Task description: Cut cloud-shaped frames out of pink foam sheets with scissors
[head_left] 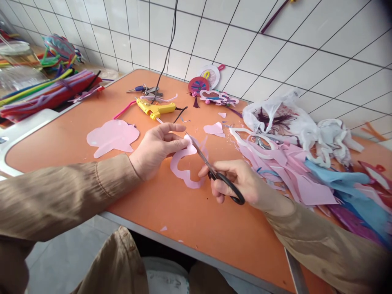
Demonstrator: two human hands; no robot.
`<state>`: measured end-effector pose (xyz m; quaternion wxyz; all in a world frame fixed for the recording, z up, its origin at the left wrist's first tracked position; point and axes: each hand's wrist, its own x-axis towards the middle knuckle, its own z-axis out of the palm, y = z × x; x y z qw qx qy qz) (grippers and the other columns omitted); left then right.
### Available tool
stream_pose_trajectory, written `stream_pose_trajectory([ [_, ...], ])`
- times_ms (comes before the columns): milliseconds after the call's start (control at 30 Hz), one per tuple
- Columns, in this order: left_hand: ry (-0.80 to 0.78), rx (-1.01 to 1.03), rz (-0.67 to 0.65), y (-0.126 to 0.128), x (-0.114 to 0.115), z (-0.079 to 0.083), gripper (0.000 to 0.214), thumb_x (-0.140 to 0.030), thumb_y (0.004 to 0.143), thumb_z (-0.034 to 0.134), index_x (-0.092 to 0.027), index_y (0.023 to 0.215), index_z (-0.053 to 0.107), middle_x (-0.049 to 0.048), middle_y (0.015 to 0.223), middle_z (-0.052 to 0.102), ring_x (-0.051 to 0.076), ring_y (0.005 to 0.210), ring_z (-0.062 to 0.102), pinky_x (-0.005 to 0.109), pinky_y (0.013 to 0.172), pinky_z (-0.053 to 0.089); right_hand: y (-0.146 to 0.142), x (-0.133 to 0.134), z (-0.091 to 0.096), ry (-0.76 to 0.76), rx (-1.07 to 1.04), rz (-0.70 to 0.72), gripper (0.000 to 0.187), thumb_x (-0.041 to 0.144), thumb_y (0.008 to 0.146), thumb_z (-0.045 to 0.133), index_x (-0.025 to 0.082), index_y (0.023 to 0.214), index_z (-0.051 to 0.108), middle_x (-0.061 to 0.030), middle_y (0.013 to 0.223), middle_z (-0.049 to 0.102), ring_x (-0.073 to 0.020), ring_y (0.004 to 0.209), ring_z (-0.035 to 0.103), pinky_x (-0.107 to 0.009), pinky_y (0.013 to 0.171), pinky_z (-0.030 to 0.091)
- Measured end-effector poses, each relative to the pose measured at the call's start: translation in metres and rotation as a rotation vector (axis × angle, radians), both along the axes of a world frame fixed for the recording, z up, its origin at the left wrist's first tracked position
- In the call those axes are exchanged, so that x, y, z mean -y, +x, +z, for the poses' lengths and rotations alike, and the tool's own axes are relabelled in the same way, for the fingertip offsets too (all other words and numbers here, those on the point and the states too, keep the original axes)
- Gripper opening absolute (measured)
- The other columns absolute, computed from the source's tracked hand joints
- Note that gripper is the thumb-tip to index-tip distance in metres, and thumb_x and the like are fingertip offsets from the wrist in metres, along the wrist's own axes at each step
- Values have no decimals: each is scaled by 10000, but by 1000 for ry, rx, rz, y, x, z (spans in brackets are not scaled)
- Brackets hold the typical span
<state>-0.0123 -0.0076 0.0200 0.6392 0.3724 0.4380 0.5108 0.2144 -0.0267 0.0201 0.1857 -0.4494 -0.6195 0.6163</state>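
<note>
Between the thumb and fingers of my left hand (156,145) is pinched a small piece of pink paper (190,147). My right hand (237,179) grips black-handled scissors (211,168), whose blades point up and left against that paper. Under the blades there is a pink paper ring with a wavy edge (186,179); whether it joins the pinched piece I cannot tell. A pink scalloped paper cutout (113,136) lies flat left of my left hand. Beyond the hands rests a small pink scrap (214,129).
A yellow glue gun (156,108) with a cord lies behind my left hand, near some keys (150,90). Pink paper offcuts (294,175) and a white plastic bag (275,116) crowd the right side. Decorated paper pieces (199,85) lean by the tiled wall. Pipe cleaners (52,92) lie far left.
</note>
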Motion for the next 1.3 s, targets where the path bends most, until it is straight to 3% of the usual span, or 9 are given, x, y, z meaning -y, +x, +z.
stream_pose_trajectory([
  [167,18,-31,9,1,1,0,377,-87,750,807,-126,1092,653,-17,689,702,141,691,704,266,689,541,1,-4,-9,51,13,34,516,524,719,876,145,1005,672,26,647,631,-132,529,619,-281,568,514],
  [400,69,-9,-16,1,3,1,389,-122,745,830,-135,1093,658,-19,696,709,139,671,701,254,649,522,5,-6,-12,181,-37,146,384,471,817,795,169,1027,681,11,733,627,-128,630,604,-268,593,449],
  [633,112,-79,-71,-2,3,-3,469,-197,716,867,-142,1140,675,-4,711,705,162,683,684,282,661,515,6,-7,-16,222,-35,132,409,509,820,778,162,1018,686,36,685,564,-116,579,546,-265,549,417],
  [1133,173,-189,-89,0,6,-5,643,-273,725,901,-134,1293,636,-1,724,700,181,726,697,284,668,510,-7,-2,-4,109,-11,46,533,605,731,838,157,972,680,43,641,539,-108,540,511,-272,536,401],
  [1300,172,-189,-95,0,5,-5,582,-263,739,880,-126,1253,645,-2,726,700,168,714,691,276,665,518,-13,-1,0,84,-10,17,568,638,704,852,160,953,676,44,617,537,-110,529,516,-268,528,416],
])
